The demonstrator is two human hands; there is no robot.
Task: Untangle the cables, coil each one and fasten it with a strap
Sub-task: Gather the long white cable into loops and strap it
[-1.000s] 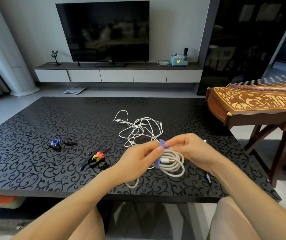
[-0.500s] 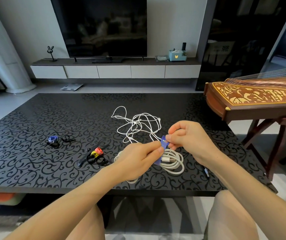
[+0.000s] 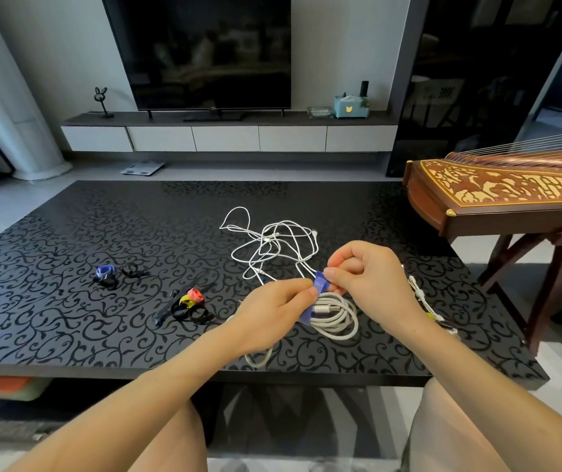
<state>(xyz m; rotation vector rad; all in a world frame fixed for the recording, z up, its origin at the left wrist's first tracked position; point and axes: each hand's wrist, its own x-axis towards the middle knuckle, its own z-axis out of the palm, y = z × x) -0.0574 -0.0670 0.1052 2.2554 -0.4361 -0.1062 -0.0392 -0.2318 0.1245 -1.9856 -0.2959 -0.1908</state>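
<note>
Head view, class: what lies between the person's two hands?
Head view: the blue strap, pinched by left hand and right hand, round the coiled cable.

Bare forearms, bare left hand, bare right hand — short plain nails

A glossy black rectangular counter with a scroll pattern carries everything. At its middle lies a loose tangle of thin white cables. Left of it sits a heap of black, yellow and red fastening straps. Farther left is a blue roll among black straps. Near the right edge lies a white cable bundle. A thick white cable loop reaches the near edge.
</note>
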